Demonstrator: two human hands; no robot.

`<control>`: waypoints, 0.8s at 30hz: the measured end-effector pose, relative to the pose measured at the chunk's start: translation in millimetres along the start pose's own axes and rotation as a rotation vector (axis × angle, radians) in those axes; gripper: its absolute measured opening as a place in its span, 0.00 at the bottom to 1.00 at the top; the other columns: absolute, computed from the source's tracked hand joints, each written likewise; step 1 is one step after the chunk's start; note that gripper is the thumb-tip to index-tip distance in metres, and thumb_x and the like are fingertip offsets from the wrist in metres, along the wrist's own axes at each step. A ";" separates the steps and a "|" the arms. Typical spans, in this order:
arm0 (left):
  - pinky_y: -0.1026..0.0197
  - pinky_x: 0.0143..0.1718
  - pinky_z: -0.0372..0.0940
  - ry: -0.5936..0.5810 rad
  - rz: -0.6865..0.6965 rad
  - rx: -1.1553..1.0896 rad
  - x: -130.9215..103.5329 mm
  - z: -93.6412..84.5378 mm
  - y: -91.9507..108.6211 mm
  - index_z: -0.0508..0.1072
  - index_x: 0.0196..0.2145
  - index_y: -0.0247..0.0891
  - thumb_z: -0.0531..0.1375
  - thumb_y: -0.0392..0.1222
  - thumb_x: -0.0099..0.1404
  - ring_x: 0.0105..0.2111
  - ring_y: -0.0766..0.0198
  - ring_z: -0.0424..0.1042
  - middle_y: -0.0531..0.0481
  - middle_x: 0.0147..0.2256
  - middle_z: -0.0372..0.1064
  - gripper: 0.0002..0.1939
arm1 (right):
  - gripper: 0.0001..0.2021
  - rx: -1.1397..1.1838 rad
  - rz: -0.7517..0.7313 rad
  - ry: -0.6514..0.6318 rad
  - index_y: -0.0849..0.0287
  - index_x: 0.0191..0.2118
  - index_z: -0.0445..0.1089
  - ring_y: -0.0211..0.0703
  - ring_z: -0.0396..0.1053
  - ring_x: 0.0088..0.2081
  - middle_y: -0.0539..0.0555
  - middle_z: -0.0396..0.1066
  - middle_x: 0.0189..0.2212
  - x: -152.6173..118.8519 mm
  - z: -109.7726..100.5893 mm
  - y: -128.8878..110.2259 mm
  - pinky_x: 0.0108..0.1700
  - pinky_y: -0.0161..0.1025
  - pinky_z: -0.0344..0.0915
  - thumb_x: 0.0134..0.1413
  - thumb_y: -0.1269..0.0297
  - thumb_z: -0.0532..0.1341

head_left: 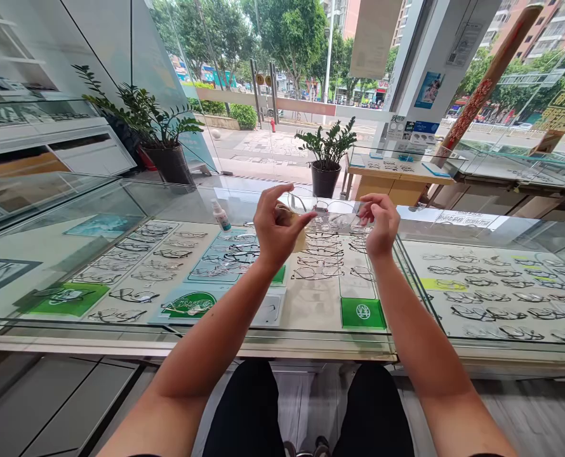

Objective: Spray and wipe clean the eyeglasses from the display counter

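A pair of thin-rimmed eyeglasses (pixel 331 203) is held up above the glass counter, between my two hands. My left hand (pixel 277 228) grips the glasses at their left side, index finger above and thumb below. A yellowish cloth (pixel 300 240) hangs from that same hand, partly behind the thumb. At the other side, my right hand (pixel 381 222) has its fingers curled in a pinch near the end of the frame. The thin frame is hard to make out against the bright background. Under the hands, rows of eyeglasses (pixel 318 273) lie inside the display case.
A small spray bottle (pixel 221 216) stands on the glass counter (pixel 163 206), left of my hands. Green cards (pixel 363 313) lie in the case among the frames. Potted plants (pixel 324 179) stand beyond the counter by the window. A wooden display table (pixel 397 185) is at the back right.
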State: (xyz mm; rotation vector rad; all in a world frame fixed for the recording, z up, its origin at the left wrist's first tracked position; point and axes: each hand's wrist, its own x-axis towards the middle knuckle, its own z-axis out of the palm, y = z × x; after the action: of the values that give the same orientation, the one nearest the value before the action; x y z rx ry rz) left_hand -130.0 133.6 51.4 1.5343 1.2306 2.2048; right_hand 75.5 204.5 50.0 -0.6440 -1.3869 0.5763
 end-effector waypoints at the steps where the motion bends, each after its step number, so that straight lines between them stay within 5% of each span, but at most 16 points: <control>1: 0.60 0.33 0.58 0.022 0.001 0.006 0.1 0.0 -0.5 0.80 0.53 0.48 0.83 0.56 0.54 0.33 0.65 0.61 0.47 0.57 0.74 0.33 | 0.14 0.020 -0.006 -0.025 0.53 0.43 0.76 0.43 0.70 0.28 0.51 0.73 0.27 -3.2 1.6 -0.7 0.30 0.42 0.64 0.62 0.58 0.54; 8: 0.59 0.32 0.54 0.087 0.066 0.069 0.7 0.5 -4.8 0.78 0.54 0.50 0.81 0.52 0.59 0.29 0.67 0.57 0.51 0.52 0.75 0.28 | 0.14 0.107 -0.134 -0.156 0.52 0.50 0.78 0.48 0.82 0.40 0.54 0.83 0.41 -17.5 10.6 -3.6 0.40 0.48 0.77 0.62 0.62 0.61; 17: 0.58 0.40 0.65 0.135 0.123 0.127 2.7 -1.0 -2.1 0.78 0.52 0.47 0.82 0.55 0.56 0.42 0.59 0.68 0.47 0.50 0.71 0.31 | 0.21 -0.269 -0.283 -0.172 0.50 0.57 0.72 0.50 0.82 0.39 0.53 0.83 0.43 -20.5 7.1 -20.2 0.59 0.60 0.74 0.61 0.53 0.71; 24: 0.53 0.48 0.71 0.145 0.261 0.148 33.2 -1.2 33.4 0.78 0.51 0.47 0.83 0.57 0.52 0.50 0.52 0.71 0.45 0.50 0.69 0.34 | 0.20 -0.283 -0.313 -0.193 0.51 0.53 0.74 0.50 0.83 0.41 0.53 0.84 0.41 11.2 -1.0 -68.6 0.51 0.53 0.77 0.63 0.48 0.74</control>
State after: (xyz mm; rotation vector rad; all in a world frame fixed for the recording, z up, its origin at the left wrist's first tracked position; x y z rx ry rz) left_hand -136.2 130.5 98.0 1.7035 1.3295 2.4761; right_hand 77.4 164.2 106.6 -0.5899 -1.7301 0.1965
